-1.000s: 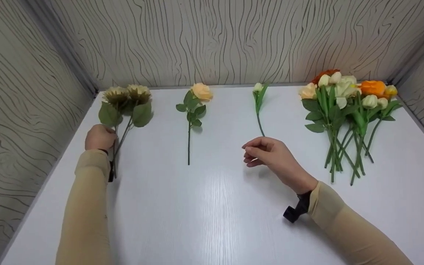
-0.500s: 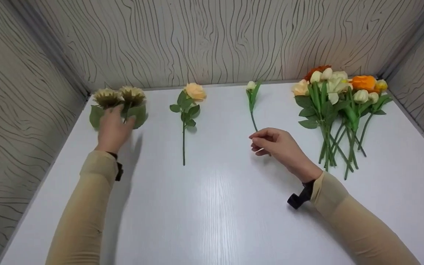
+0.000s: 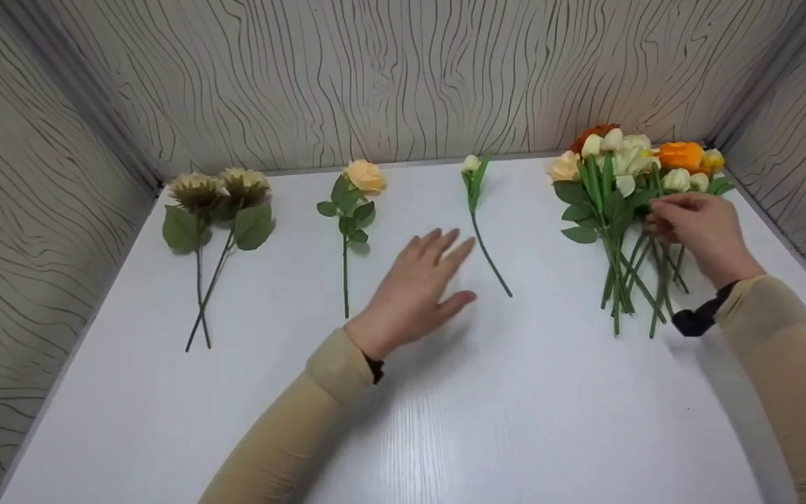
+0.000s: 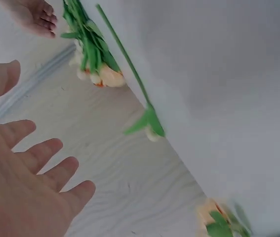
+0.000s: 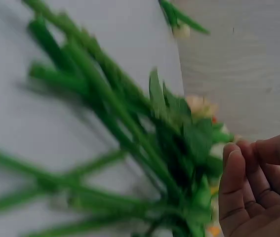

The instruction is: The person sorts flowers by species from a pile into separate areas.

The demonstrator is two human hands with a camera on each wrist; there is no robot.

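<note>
My left hand (image 3: 413,294) hovers over the middle of the white table with its fingers spread, holding nothing. Its fingertips come close to the stem of a single white tulip (image 3: 474,187) with green leaves. My right hand (image 3: 707,231) is over the bunch of mixed flowers (image 3: 613,203) at the right, its fingers loosely curled near the leaves. In the right wrist view no flower shows between its thumb and fingers (image 5: 232,177); the bunch's green stems (image 5: 125,123) lie beside them. Orange, cream and white heads make up this bunch.
A peach rose (image 3: 365,177) with a leafy stem lies left of the tulip. Two pale, sunflower-like blooms (image 3: 196,192) with crossed stems lie at the far left. Wood-grain panels (image 3: 403,84) wall the table (image 3: 403,434) at the back and sides.
My left hand has left the pale blooms at the far left and swung right towards the tulip. My right hand has moved from the tulip's stem to the mixed bunch.
</note>
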